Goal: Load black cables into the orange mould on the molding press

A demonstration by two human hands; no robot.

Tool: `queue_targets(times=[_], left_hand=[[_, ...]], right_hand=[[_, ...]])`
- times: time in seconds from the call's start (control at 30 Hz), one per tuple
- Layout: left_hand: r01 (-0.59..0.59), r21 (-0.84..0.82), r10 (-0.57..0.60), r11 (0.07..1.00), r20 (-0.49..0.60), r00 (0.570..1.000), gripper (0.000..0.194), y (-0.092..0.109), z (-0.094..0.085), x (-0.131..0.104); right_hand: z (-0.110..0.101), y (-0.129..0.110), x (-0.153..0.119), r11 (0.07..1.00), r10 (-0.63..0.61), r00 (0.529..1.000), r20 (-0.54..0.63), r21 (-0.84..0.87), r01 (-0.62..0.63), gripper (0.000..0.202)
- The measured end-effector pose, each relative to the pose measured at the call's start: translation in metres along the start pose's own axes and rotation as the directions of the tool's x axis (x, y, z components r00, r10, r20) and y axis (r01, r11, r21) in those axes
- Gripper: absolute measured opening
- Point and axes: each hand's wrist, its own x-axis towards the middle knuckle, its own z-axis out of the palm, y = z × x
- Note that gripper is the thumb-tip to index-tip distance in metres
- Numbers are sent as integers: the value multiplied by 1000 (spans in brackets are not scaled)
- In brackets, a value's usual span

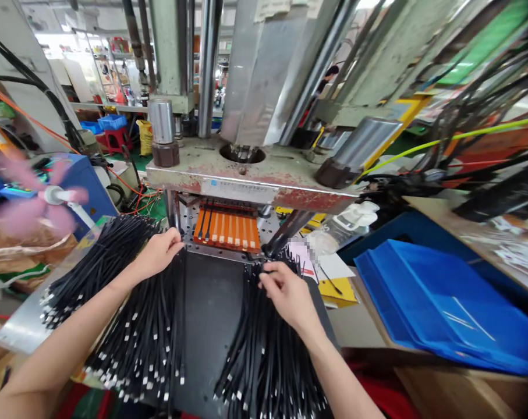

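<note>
My left hand [159,254] is closed in a pinch at the front left corner of the press bed, and a black cable [183,326] hangs down from its fingertips. Below it spreads a left bundle of black cables [148,331] with pale metal tips. My right hand [286,291] pinches at the upper end of the right cable bundle [264,355]; what lies between its fingers is too small to make out. Between and beyond both hands sits an orange slotted fixture [227,228], with two black cables at its left and several pale strips across it.
A heavy press plate [250,180] with steel columns stands over the fixture. Another cable pile [102,262] lies on a metal sheet at left, near a spinning pink fan [49,195]. Blue plastic sheets [438,302] lie at right, beside a clear bottle [340,227] and papers.
</note>
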Motion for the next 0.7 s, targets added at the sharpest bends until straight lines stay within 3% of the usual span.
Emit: queue_targets(times=[0.13, 0.3, 0.43, 0.57, 0.63, 0.7], left_hand=[[-106, -259, 112, 960, 8, 994, 11, 63, -23, 10], [-208, -479, 274, 853, 70, 959, 16, 123, -38, 31], [-205, -567, 275, 798, 40, 961, 18, 139, -39, 43], [-203, -631, 251, 749, -14, 968, 15, 142, -41, 53], [-287, -586, 253, 758, -141, 957, 17, 140, -42, 61], [-410, -466, 281, 784, -322, 904, 17, 138, -45, 71]], right_hand=[[8, -56, -8, 945, -230, 971, 71, 255, 205, 15], [8, -103, 0, 845, -245, 962, -117, 461, 272, 14], [4, -111, 7, 794, -232, 955, -187, 530, 296, 16], [14, -101, 5, 866, -355, 925, -139, 324, 381, 17], [25, -90, 6, 893, -381, 920, -89, 222, 392, 17], [37, -78, 13, 903, -398, 917, -33, 161, 398, 17]])
